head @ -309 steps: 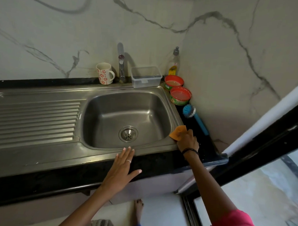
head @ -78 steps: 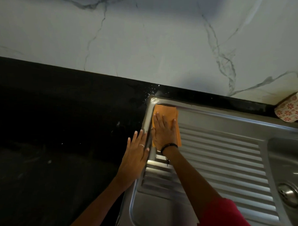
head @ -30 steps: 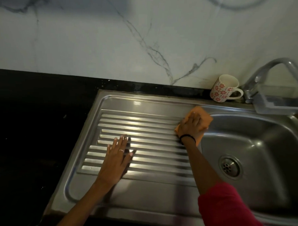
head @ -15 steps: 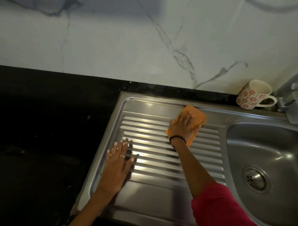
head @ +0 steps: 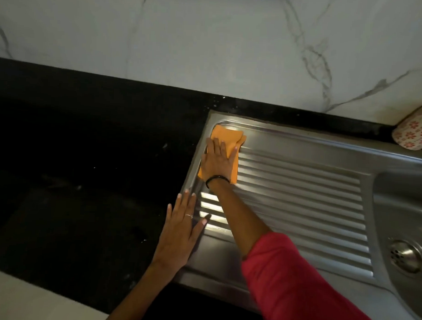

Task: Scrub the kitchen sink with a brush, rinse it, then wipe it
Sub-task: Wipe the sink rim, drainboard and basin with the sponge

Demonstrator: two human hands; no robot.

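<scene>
Black countertop (head: 73,167) fills left half of frame, marble wall (head: 209,40) across top. Your left hand (head: 182,227) lower centre: flat, fingers straight, gripping nothing, resting across left rim of sink (head: 300,187) and counter edge. Your right hand (head: 218,161) just above it: palm flat, fingers extended, pressing folded orange cloth (head: 229,140) onto upper-left corner of ribbed drainboard. Red sleeve (head: 296,287) lower right. Drain (head: 405,256) at right edge. Floral mug (head: 415,133) at far right, on the counter by wall.
</scene>
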